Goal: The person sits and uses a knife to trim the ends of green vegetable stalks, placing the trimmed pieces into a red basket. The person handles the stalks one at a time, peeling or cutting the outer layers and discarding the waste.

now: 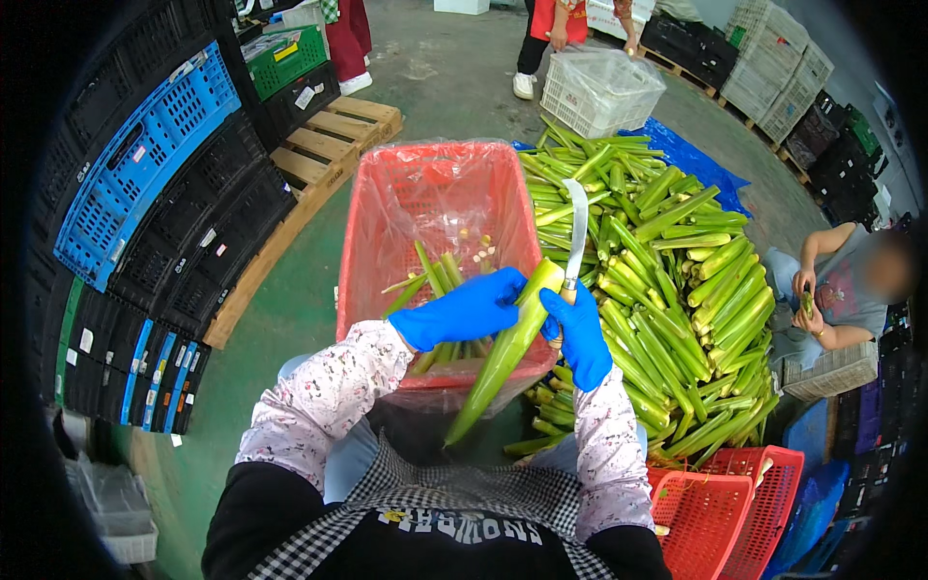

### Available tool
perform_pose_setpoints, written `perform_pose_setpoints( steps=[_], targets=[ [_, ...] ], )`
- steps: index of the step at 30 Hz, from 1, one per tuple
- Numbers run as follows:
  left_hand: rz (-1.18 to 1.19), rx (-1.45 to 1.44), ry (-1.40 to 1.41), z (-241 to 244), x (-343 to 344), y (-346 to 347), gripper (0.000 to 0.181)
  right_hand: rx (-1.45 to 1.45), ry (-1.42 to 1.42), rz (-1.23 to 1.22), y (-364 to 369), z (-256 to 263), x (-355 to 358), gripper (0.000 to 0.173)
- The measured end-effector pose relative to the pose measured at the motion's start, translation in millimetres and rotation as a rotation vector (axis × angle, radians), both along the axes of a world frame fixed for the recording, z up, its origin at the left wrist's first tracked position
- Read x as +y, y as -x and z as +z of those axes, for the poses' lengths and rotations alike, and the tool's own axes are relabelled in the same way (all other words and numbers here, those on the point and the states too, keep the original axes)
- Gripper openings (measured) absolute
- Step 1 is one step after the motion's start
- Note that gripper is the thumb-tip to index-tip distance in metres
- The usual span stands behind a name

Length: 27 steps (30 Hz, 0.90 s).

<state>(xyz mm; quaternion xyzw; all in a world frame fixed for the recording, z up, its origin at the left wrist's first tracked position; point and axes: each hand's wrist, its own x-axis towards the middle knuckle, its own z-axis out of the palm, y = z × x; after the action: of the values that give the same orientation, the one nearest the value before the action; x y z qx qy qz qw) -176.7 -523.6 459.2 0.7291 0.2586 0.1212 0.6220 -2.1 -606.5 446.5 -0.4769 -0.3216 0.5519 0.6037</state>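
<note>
In the head view, my left hand (471,308), in a blue glove, touches the upper part of a thick green stalk (502,355) from its left side. My right hand (576,330), gloved too, grips the handle of a knife with a curved blade (578,232), which points away from me. That hand's thumb lies against the stalk's broad pale end, and the tapered end hangs down towards my lap. Both hands are over the near part of a red plastic crate (348,268) lined with clear plastic. Green stalks (428,272) and small cut pieces (484,250) lie inside it.
A big heap of green stalks (674,290) covers a blue sheet (692,163) at the right. Red baskets (703,522) stand below it. Stacked crates (167,167) and a wooden pallet (326,159) are at the left. One person sits at the right; another holds a white crate (602,98).
</note>
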Motion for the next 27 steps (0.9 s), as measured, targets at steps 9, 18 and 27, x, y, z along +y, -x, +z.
perform_pose_setpoints(
  steps=[9,18,27],
  targets=[
    [0.489,-0.084,-0.443,-43,4,-11,0.032,-0.245,0.172,-0.062,21,-9,2,0.029],
    [0.472,-0.225,-0.404,-64,20,-10,0.03,-0.171,0.142,0.096,30,-10,-3,0.025],
    [0.655,-0.144,-0.328,-20,67,25,0.033,0.168,-0.012,0.153,-8,-39,-16,0.04]
  ],
)
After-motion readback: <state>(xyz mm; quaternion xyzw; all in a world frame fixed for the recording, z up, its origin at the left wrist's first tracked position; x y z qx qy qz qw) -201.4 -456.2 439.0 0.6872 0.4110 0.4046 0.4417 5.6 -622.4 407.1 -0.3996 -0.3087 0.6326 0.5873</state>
